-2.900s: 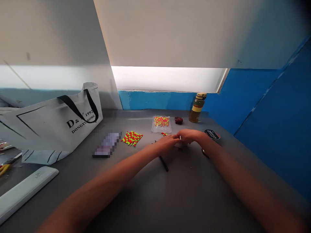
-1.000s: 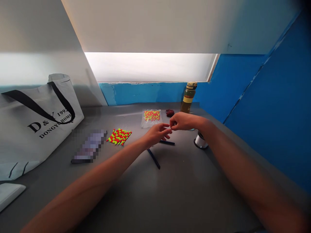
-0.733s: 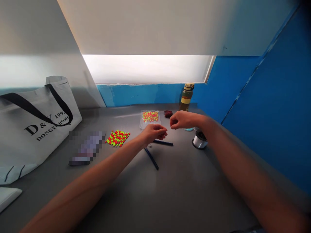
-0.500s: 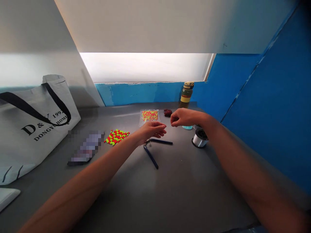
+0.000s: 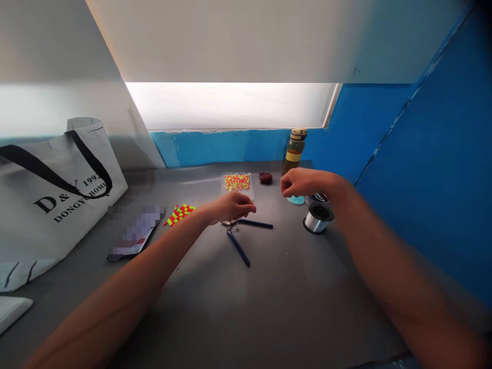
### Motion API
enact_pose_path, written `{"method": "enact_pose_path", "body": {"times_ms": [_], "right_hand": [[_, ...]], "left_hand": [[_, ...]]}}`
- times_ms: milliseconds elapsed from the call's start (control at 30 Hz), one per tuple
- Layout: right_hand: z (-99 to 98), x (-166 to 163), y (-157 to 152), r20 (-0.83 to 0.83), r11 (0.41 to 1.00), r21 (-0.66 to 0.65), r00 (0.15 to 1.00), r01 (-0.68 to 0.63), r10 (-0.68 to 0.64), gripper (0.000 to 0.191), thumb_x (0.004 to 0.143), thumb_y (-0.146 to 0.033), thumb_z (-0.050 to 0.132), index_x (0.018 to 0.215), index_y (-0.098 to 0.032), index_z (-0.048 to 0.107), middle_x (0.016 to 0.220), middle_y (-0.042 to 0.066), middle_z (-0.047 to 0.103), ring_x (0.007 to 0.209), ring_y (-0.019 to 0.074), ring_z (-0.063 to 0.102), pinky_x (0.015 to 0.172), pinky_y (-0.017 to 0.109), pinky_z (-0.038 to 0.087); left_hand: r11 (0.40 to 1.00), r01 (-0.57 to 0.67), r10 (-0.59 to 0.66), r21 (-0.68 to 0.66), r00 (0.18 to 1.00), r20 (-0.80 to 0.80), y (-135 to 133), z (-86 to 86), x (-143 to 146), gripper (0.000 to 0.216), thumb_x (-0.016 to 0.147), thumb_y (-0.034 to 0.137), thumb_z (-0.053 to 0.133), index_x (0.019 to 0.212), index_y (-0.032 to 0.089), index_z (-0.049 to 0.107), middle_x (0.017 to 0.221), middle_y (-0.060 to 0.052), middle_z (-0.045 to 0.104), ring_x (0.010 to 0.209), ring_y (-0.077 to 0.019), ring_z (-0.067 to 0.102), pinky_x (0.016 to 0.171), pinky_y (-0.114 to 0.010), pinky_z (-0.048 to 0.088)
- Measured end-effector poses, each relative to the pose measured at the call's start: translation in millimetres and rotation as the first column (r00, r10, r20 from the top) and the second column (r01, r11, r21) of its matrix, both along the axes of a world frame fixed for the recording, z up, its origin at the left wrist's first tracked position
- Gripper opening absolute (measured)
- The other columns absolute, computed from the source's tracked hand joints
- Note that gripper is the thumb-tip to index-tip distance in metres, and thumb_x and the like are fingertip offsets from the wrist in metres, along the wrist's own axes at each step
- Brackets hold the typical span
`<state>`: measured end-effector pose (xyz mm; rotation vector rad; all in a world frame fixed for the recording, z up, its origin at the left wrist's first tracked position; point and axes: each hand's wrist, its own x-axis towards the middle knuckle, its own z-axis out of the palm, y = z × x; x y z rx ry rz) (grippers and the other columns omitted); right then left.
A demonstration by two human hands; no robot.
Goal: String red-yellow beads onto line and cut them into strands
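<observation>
While both hands hang above the table (image 5: pixel 277 302), the left hand (image 5: pixel 232 207) curls loosely, its fingers (image 5: pixel 246 206) nearly closed, over a small metal clip (image 5: pixel 230 223) and two thin blue rods (image 5: pixel 239 249); whether they pinch anything, I cannot tell. The right hand (image 5: pixel 303 183) sits well apart, fingers (image 5: pixel 286 187) curled downward, grip unclear, just above a pale blue disc (image 5: pixel 295 200) and near a spool of clear line (image 5: pixel 318 218). A bag of neon beads (image 5: pixel 237 183) lies farther back.
</observation>
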<state>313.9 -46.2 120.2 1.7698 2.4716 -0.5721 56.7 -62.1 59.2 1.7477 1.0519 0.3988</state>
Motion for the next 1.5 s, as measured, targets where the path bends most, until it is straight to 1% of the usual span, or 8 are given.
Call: {"method": "enact_pose_path", "body": {"times_ms": [433,600,700,833,1000,1133,1367,1500], "right_hand": [[14.9,6,-13,0.105,0.998,-0.060,0.994,-0.021,0.027,0.022,0.079,-0.033,0.070,0.096,-0.021,0.077,0.094,0.008,0.072,0.084,0.0244,0.066,0.064,0.029,0.044],[7.5,-20,-15,-0.235,0.971,0.232,0.964,-0.066,0.122,0.047,0.092,-0.045,0.060,0.132,-0.021,0.063,0.127,0.012,0.066,0.107,0.0257,0.063,0.084,0.031,0.048],[-9.6,-46,-14,-0.444,0.960,0.262,0.871,-0.097,0.209,0.056,0.096,-0.050,0.054,0.143,-0.020,0.050,0.139,0.013,0.059,0.115,0.0238,0.059,0.088,0.029,0.047],[-35.2,-73,-11,-0.528,0.987,0.072,0.834,-0.142,0.158,0.051,0.103,-0.055,0.033,0.127,-0.016,0.055,0.101,0.011,0.069,0.083,0.0191,0.064,0.068,0.028,0.048],[-52.3,-76,-1,-0.485,0.985,0.153,0.863,-0.074,0.140,0.042,0.102,-0.049,0.039,0.090,-0.017,0.063,0.082,0.005,0.066,0.070,0.0158,0.056,0.060,0.028,0.038],[-49.8,-68,0,-0.381,0.929,0.357,0.923,0.094,0.053,0.030,0.093,-0.046,0.057,0.090,-0.019,0.070,0.075,0.004,0.066,0.067,0.0164,0.054,0.059,0.029,0.033],[-33.1,-59,-8,-0.328,0.927,0.369,0.925,-0.060,0.191,0.019,0.091,-0.031,0.062,0.092,-0.019,0.077,0.082,0.004,0.070,0.072,0.0144,0.058,0.063,0.027,0.035],[-29.4,-54,-5,-0.280,0.920,0.392,0.951,-0.010,0.130,0.018,0.088,-0.031,0.063,0.090,-0.019,0.077,0.088,0.005,0.072,0.073,0.0155,0.059,0.063,0.028,0.036]], "left_hand": [[0.994,0.030,-0.021,0.108,0.996,-0.085,4,-0.5,-3,0.031,0.090,0.047,0.057,0.078,0.018,0.057,0.070,-0.001,0.060,0.055,-0.0102,0.050,0.051,-0.024,0.037],[0.950,-0.011,0.039,0.313,0.996,-0.081,4,-18.1,8,0.029,0.094,0.043,0.051,0.080,0.018,0.057,0.068,-0.001,0.060,0.058,-0.0112,0.053,0.053,-0.023,0.039],[0.862,-0.058,0.098,0.503,0.994,-0.054,0,-21.0,16,0.028,0.093,0.041,0.052,0.079,0.018,0.059,0.066,-0.001,0.060,0.060,-0.0122,0.053,0.056,-0.024,0.039],[0.773,-0.109,0.170,0.625,0.985,-0.038,3,-19.9,14,0.029,0.093,0.035,0.049,0.076,0.018,0.063,0.066,-0.001,0.062,0.059,-0.0122,0.052,0.057,-0.025,0.038],[0.790,-0.251,0.248,0.559,0.965,0.084,11,-21.0,7,0.018,0.091,0.029,0.054,0.086,0.017,0.066,0.073,-0.001,0.068,0.064,-0.0131,0.059,0.061,-0.025,0.042],[0.842,-0.278,0.233,0.463,0.960,0.153,9,-20.1,10,0.018,0.091,0.031,0.057,0.092,0.017,0.070,0.080,-0.002,0.072,0.065,-0.0121,0.061,0.062,-0.024,0.044],[0.813,-0.292,0.287,0.503,0.954,0.091,11,-12.6,3,0.023,0.086,0.040,0.065,0.087,0.019,0.076,0.073,-0.001,0.071,0.065,-0.0135,0.059,0.061,-0.026,0.042],[0.826,-0.322,0.331,0.462,0.941,0.064,16,-9.9,-2,0.026,0.084,0.042,0.067,0.090,0.020,0.077,0.072,-0.002,0.070,0.065,-0.0148,0.060,0.060,-0.027,0.041]]}}
